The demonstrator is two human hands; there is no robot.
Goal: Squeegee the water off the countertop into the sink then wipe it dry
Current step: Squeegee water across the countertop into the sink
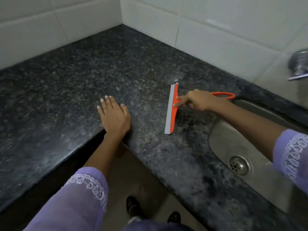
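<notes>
Head view is showing the squeegeeing step: right hand [198, 100] gripping the orange squeegee [171, 108] blade-down on the countertop [66, 80], left hand [113, 115] resting flat, next stroke probably needing pulling toward the sink [233, 144].

The light is dim and soft. The white wall tiles [216, 19] shine a little near the top right. The dark counter [75, 77] has faint pale shine. The tap [299, 65] looks blurry. Straight lines bend near the edges.
</notes>
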